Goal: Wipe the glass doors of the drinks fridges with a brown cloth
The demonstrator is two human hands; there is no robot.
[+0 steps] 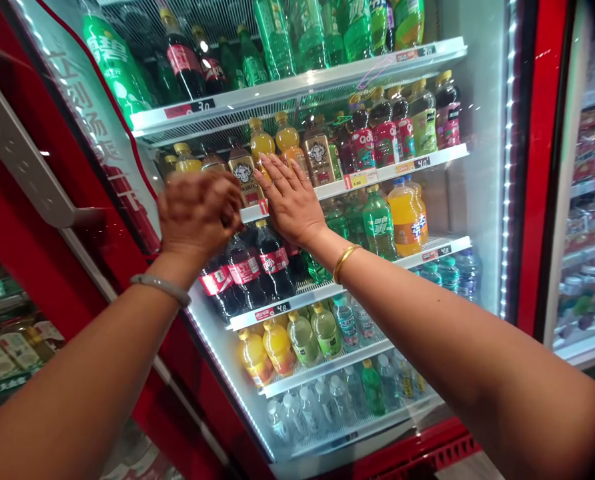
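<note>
Both my arms reach into an open drinks cooler. My left hand [200,212] is blurred and curled in front of the second shelf [402,171]; whether it holds a bottle I cannot tell. My right hand [290,200] is flat, fingers apart, pressed against the gold-labelled bottles [242,175] and orange bottles [286,141] on that shelf. Dark cola bottles [257,267] with red labels stand on the shelf just below my hands.
The cooler's red glass door [77,167] is swung open at the left. Green bottles [317,33] fill the top shelf; orange soda [406,217], pale drinks and water bottles [327,400] fill the lower shelves. A second cooler [592,200] stands at the right.
</note>
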